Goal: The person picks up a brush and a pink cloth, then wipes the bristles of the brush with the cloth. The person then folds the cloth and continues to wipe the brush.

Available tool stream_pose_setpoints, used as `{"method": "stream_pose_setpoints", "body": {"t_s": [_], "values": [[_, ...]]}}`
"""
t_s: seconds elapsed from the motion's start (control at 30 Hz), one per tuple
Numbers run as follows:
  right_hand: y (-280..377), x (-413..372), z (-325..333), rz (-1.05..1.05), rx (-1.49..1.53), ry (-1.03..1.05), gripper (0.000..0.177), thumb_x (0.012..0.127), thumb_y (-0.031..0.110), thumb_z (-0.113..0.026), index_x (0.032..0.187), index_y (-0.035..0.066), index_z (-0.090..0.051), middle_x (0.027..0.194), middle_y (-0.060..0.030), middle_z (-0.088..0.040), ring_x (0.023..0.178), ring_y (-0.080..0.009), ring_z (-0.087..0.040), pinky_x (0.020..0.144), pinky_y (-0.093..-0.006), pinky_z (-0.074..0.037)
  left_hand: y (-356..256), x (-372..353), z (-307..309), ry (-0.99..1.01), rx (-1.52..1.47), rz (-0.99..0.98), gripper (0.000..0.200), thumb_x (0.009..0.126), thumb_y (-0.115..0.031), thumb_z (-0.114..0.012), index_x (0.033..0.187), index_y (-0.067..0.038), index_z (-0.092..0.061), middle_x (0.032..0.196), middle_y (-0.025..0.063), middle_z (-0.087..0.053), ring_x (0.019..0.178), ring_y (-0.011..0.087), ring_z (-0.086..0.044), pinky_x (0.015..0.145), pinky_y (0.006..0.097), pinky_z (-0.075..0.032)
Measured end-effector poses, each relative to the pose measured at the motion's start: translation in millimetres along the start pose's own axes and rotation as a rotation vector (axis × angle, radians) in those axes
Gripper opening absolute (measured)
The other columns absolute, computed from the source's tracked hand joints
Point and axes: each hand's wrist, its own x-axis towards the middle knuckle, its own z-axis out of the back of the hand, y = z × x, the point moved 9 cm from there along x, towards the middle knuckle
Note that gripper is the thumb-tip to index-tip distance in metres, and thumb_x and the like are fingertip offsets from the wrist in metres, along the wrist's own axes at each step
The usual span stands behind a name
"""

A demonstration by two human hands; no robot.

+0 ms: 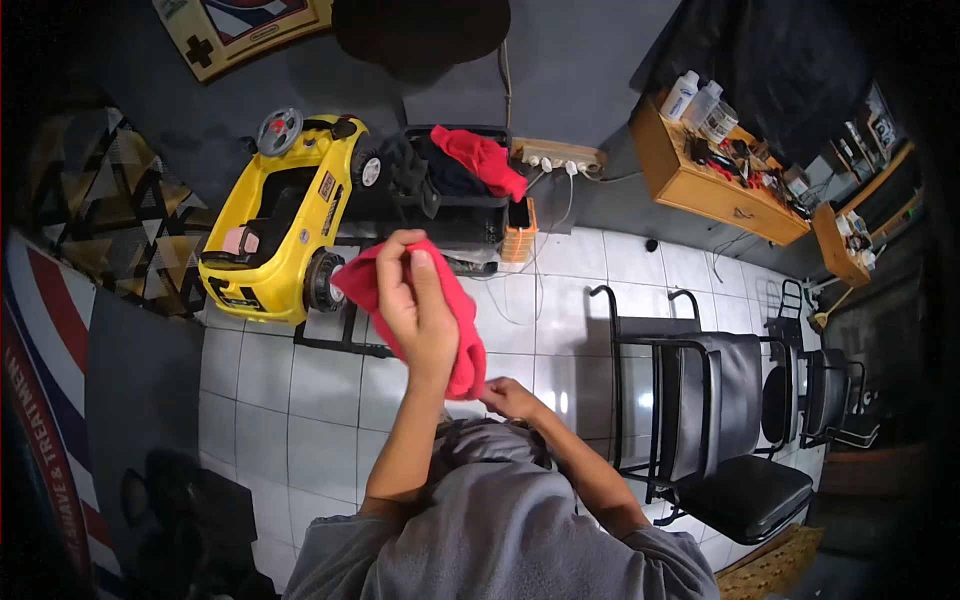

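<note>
A folded red cloth (457, 310) hangs in front of my chest. My left hand (412, 305) is closed around its upper part, with the thumb and fingers pressed into the fabric. Lower down and nearer my body, my right hand (512, 399) is closed, its fingertips at the cloth's bottom edge. They seem to pinch that edge, though the contact is small in view. Beyond my hands, another red cloth (478, 160) drapes over a black basket (455, 130), beside dark grey fabric (408, 170).
A yellow toy car (285, 215) stands ahead to the left. An orange box (518, 245) with a phone (518, 214) sits below a power strip (556, 158). Black chairs (715, 400) are on the right, near a cluttered wooden drawer cabinet (715, 195). Cables trail across white tiles (570, 260).
</note>
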Motion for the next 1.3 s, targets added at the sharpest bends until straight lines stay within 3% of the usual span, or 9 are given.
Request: {"method": "stream_pose_setpoints", "body": {"t_s": [0.13, 0.2, 0.37, 0.53, 0.6, 0.8, 0.97, 1.07, 1.3], "values": [[-179.2, -3.6, 12.5, -0.335, -0.675, 0.054, 0.063, 0.085, 0.060, -0.045, 0.082, 0.002, -0.068, 0.087, -0.0211, -0.065, 0.086, -0.0389, -0.061, 0.077, -0.0416, -0.048, -24.2, 11.6, 22.9, -0.128, 0.037, -0.115, 0.017, 0.096, -0.012, -0.045, 0.109, -0.002, -0.050, 0.094, -0.0016, -0.049, 0.077, 0.0038, -0.042, 0.070, 0.0172, -0.037], [-238.9, -21.3, 17.5, -0.280, -0.826, 0.159, 0.062, 0.082, 0.061, -0.047, 0.086, 0.004, -0.069, 0.092, -0.0237, -0.064, 0.093, -0.0372, -0.061, 0.080, -0.0416, -0.048, -29.6, 11.5, 28.6, -0.155, 0.007, -0.093, 0.018, 0.096, -0.013, -0.046, 0.109, -0.002, -0.051, 0.095, -0.0010, -0.050, 0.080, 0.0045, -0.044, 0.071, 0.0179, -0.038], [-243.7, -74.5, 59.4, -0.686, -0.677, -0.274, 0.065, 0.083, 0.060, -0.048, 0.092, -0.001, -0.067, 0.092, -0.0237, -0.065, 0.090, -0.0385, -0.062, 0.080, -0.0452, -0.048, -29.4, 8.7, 31.4, -0.165, -0.020, -0.071, 0.027, 0.094, -0.009, -0.047, 0.120, -0.001, -0.046, 0.099, 0.0010, -0.050, 0.084, 0.0071, -0.045, 0.078, 0.0202, -0.038], [-93.9, -43.5, 73.0, -0.354, 0.021, -0.434, 0.061, 0.091, 0.058, -0.040, 0.068, 0.004, -0.057, 0.053, -0.0058, -0.052, 0.041, -0.0188, -0.048, 0.042, -0.0321, -0.039, -17.9, -9.9, 8.9, -0.032, 0.008, -0.065, 0.043, 0.088, -0.002, -0.052, 0.129, 0.000, -0.038, 0.110, 0.0042, -0.046, 0.091, 0.0083, -0.045, 0.083, 0.0210, -0.038], [13.1, -42.9, 63.0, -0.093, 0.364, -0.355, 0.056, 0.094, 0.055, -0.035, 0.063, 0.009, -0.043, 0.052, 0.0026, -0.035, 0.040, -0.0082, -0.029, 0.038, -0.0253, -0.024, -5.0, -13.6, 4.4, -0.037, 0.215, -0.157, 0.040, 0.089, -0.001, -0.050, 0.128, 0.001, -0.039, 0.121, 0.0078, -0.044, 0.097, 0.0116, -0.046, 0.085, 0.0220, -0.038], [131.8, -52.1, 13.5, 0.321, 0.656, -0.150, 0.042, 0.099, 0.040, -0.029, 0.080, 0.006, -0.043, 0.060, 0.0013, -0.038, 0.047, -0.0064, -0.031, 0.042, -0.0223, -0.025, 1.4, -8.4, 7.9, -0.266, 0.058, -0.102, 0.039, 0.091, -0.003, -0.047, 0.128, 0.001, -0.036, 0.108, 0.0073, -0.047, 0.089, 0.0109, -0.046, 0.077, 0.0226, -0.040], [-9.3, 11.3, -10.4, 0.099, -0.472, -0.128, 0.031, 0.097, 0.025, -0.036, 0.121, 0.007, -0.044, 0.076, -0.0172, -0.058, 0.064, -0.0310, -0.057, 0.060, -0.0391, -0.046, -6.5, 7.0, 16.6, -0.347, -0.108, -0.091, 0.039, 0.092, -0.004, -0.047, 0.129, 0.000, -0.035, 0.100, 0.0052, -0.049, 0.080, 0.0091, -0.048, 0.069, 0.0209, -0.041], [-167.0, 25.4, -15.3, -0.051, -0.914, 0.116, 0.052, 0.092, 0.022, -0.045, 0.141, 0.018, -0.028, 0.095, -0.0236, -0.060, 0.085, -0.0387, -0.060, 0.073, -0.0456, -0.049, -4.3, 12.6, 30.5, -0.396, -0.140, -0.093, 0.038, 0.091, -0.003, -0.046, 0.128, 0.000, -0.037, 0.099, 0.0047, -0.050, 0.080, 0.0092, -0.048, 0.071, 0.0217, -0.041], [-190.8, -32.5, 57.5, -0.434, -0.597, -0.407, 0.064, 0.092, 0.054, -0.034, 0.088, -0.003, -0.063, 0.079, -0.0289, -0.061, 0.083, -0.0441, -0.060, 0.075, -0.0484, -0.047, 19.4, -12.4, 42.1, -0.368, 0.007, -0.017, 0.036, 0.089, -0.001, -0.048, 0.125, 0.001, -0.042, 0.108, 0.0069, -0.051, 0.094, 0.0124, -0.047, 0.088, 0.0258, -0.036]]}}
